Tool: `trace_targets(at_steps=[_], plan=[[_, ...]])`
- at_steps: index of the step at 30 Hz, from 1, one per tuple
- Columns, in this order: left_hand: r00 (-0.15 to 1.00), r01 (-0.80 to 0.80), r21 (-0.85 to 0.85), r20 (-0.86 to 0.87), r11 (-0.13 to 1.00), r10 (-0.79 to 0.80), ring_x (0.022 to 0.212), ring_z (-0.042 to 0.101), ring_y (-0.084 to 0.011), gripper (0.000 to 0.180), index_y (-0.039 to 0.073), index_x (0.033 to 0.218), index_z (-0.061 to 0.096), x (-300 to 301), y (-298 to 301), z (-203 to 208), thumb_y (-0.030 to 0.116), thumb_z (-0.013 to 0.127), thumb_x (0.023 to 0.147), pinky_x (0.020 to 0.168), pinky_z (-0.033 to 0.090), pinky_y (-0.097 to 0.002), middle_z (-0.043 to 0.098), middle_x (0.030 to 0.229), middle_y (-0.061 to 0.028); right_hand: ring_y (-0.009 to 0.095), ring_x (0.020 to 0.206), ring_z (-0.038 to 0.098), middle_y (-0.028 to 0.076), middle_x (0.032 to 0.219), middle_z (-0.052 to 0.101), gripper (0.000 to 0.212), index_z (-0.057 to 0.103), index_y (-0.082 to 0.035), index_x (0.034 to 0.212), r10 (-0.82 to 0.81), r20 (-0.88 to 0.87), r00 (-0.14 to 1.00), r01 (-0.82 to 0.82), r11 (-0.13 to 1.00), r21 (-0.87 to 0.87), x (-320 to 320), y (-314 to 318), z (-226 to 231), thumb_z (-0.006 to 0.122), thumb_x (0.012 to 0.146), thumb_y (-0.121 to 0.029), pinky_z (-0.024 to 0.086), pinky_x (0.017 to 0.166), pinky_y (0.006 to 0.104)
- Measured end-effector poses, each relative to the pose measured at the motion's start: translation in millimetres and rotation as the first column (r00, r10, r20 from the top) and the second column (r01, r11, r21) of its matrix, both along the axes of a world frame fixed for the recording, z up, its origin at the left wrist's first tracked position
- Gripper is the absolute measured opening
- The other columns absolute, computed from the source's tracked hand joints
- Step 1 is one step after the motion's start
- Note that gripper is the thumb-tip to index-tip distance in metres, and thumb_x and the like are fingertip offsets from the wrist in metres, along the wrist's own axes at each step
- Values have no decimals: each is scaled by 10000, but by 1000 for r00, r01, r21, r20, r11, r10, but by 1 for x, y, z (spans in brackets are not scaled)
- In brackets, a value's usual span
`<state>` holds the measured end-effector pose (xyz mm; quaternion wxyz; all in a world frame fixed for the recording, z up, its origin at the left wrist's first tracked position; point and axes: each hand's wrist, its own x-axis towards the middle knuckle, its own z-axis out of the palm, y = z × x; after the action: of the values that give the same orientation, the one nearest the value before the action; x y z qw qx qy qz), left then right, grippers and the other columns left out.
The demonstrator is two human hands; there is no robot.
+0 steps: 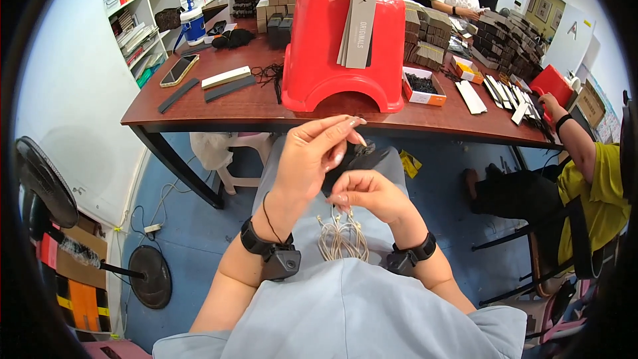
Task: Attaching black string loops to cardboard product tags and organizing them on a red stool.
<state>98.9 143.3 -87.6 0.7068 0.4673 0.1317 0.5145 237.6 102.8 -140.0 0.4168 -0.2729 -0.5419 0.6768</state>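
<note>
My left hand (311, 153) is raised over my lap, thumb and fingertips pinched together. What it pinches is too small to make out; a small dark bundle (364, 150) shows just beyond its fingertips. Lower and to the right, my right hand (373, 197) is also closed in a pinch, its contents hidden by the fingers. Right below it, a looped bunch of beige cords (343, 238) with small metallic ends lies on my lap. Ahead on the table stands a red plastic stool (318, 40), with a fan of grey hang tags (361, 30) against its side.
On the brown table (206, 103) lie a phone (179, 70), grey and white card strips (229, 88), black cords (271, 76) and a box of small black pieces (424, 86). A person in yellow (591, 193) sits at right, reaching toward white tags (508, 96). A fan (149, 276) stands left.
</note>
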Motion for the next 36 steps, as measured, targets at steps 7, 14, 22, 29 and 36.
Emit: trace_targets(at_steps=[7,14,22,29,36], plan=[[999,-32,14,33,999,32,475,406,-35,185,-43,924,565,4,-1,-5,69,516,785,403,288,-141,586,716,-87,99,908,454,12,944,479,264,450,-58,968,-110,-152,982,104,993,-49,-19,2,-6,575,735,-74,373,798,251],[962,-257,147,-58,955,268,493,407,-29,173,-33,927,573,12,3,-13,40,511,783,401,293,-125,595,722,-97,100,900,471,1,940,494,191,472,-72,944,-175,-262,949,133,976,-170,-29,4,-11,544,768,-85,377,816,282],[972,-227,93,-36,969,231,467,371,-23,196,-36,946,562,7,10,-15,73,494,798,397,260,-132,590,733,-90,105,941,460,2,957,495,78,474,-95,868,-58,-351,935,3,988,-156,-21,6,-20,510,805,-124,373,843,315],[955,-295,67,56,953,292,456,333,-18,200,-59,934,543,-30,35,-14,76,493,795,399,229,-129,576,747,-81,109,651,495,-4,627,468,73,472,-85,837,56,-389,919,-70,997,-21,19,0,-21,523,788,-102,358,878,385],[894,-449,77,48,890,446,478,362,-24,218,-38,962,549,-59,42,-13,86,502,789,409,255,-131,584,759,-77,70,604,505,26,706,569,136,601,5,835,-442,151,884,412,890,196,50,-12,0,530,789,-101,420,582,188]])
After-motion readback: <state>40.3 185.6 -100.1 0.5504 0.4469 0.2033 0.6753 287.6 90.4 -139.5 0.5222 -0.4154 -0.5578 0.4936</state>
